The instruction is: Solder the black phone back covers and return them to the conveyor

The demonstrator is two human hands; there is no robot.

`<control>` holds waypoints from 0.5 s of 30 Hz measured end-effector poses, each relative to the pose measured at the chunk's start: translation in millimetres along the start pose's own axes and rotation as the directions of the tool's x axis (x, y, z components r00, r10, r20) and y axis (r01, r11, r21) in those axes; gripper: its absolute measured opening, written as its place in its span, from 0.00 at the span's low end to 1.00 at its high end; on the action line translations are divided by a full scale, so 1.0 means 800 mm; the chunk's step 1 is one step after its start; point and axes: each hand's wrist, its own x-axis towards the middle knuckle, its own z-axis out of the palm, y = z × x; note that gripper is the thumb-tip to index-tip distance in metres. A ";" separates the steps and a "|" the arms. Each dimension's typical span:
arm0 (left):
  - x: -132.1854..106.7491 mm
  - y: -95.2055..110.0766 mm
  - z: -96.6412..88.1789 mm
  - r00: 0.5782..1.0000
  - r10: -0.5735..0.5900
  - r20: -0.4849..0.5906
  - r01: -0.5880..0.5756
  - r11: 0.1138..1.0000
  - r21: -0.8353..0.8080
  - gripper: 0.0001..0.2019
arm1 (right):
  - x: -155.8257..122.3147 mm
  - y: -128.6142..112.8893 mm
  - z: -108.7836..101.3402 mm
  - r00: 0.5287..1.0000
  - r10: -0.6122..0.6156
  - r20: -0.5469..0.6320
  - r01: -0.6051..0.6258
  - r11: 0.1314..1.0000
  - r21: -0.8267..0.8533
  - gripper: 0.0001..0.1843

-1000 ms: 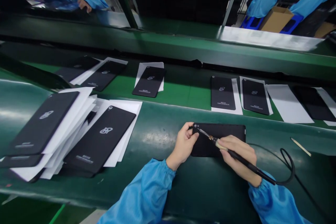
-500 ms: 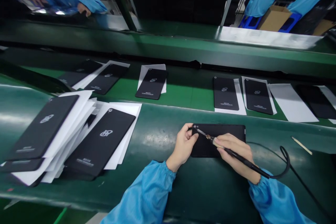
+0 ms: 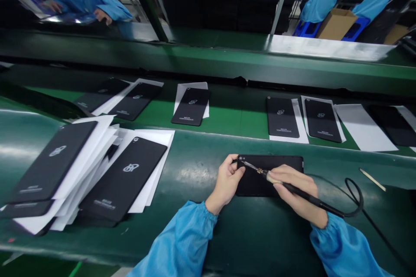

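In front of me a black tablet back cover (image 3: pixel 253 184) lies flat on the dark green bench, its inner side seemingly up. My left hand (image 3: pixel 229 177) pinches its left end near the upper corner, thumb on top. A soldering iron (image 3: pixel 300 191) with a black handle is gripped in my right hand (image 3: pixel 297 190). Its metal tip points left and reaches the small round details at that corner, close to my left thumb. Whether the tip touches them I cannot tell. A black cable loops from the handle's end to the right.
Piled covers (image 3: pixel 56 151) with white sheets between them stand at left, beside another cover (image 3: pixel 128 173). A green belt (image 3: pixel 224 114) behind carries several covers on white sheets. A thin pale stick (image 3: pixel 372 179) lies at right. A co-worker's hand (image 3: pixel 103 16) shows across the line.
The covers on the belt have shifted slightly right. My right hand and the iron's handle have moved a little right, while the tip stays at the corner. My left hand keeps its hold.
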 end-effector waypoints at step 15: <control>-0.001 0.001 0.001 1.000 0.004 -0.022 -0.004 0.999 0.034 0.14 | 0.019 0.009 -0.006 0.996 0.051 0.071 -0.053 0.998 0.036 0.13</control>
